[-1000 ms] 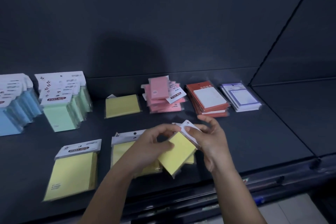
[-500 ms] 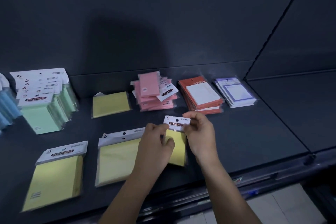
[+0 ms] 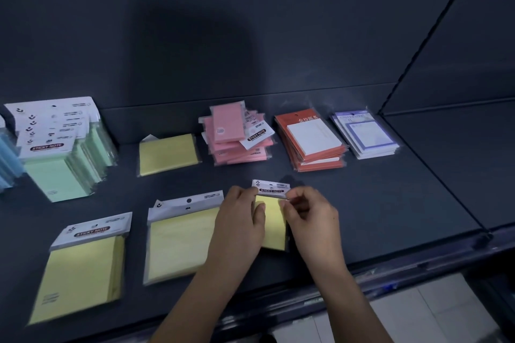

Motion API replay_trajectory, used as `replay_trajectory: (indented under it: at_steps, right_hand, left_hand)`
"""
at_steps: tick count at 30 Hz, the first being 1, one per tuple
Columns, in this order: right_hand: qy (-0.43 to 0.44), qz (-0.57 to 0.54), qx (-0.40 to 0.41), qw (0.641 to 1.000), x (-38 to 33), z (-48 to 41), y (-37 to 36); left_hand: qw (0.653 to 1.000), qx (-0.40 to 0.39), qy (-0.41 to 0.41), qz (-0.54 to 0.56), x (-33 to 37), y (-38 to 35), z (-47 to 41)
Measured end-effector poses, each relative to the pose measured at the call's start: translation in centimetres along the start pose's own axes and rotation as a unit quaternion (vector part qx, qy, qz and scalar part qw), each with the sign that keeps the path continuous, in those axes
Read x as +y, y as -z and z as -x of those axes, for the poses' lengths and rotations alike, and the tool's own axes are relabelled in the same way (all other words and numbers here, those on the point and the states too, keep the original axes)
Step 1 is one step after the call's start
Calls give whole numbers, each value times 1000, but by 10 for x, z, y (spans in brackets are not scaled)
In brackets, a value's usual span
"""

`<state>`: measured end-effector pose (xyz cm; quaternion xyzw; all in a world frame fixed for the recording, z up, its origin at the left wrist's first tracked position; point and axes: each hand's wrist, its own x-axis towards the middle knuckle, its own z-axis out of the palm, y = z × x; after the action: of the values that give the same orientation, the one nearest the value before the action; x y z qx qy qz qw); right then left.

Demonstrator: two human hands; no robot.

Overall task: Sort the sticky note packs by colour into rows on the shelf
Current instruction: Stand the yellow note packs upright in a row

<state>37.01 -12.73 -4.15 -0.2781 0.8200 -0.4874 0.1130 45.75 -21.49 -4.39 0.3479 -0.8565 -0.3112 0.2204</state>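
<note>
A small yellow pack [image 3: 271, 224], held near the shelf's [image 3: 390, 203] front edge
The left hand [image 3: 239, 220] and right hand [image 3: 309, 217] both pinch its sides below the header card [image 3: 270, 187]. It looks light, flat and slick in film wrap, so the stiff pad edges seem the surest hold.

One head-worn view looks forward and down, close over the shelf [image 3: 390, 217].

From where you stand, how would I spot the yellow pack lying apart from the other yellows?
Look along the back row of the dark shelf. Between the green packs and the pink pile lies one yellow pack. Its neighbours are stacks; it lies alone, flat, with only a white corner showing.
</note>
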Motion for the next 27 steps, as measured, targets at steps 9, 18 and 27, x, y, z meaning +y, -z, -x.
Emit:
replay_trajectory:
  at_steps: [9,18,27]
  right_hand:
    - [20,51,3,998,-2,-4,-3]
    - [123,125,15,984,-38,-10,-25]
    - [4,0,-279,960,-94,-28,-114]
  left_hand:
    - [1000,12,-18,-5,-1,-1,-2]
    - [988,154,20,-7,-41,62,-27]
    - [955,61,267,112,-94,98,-46]
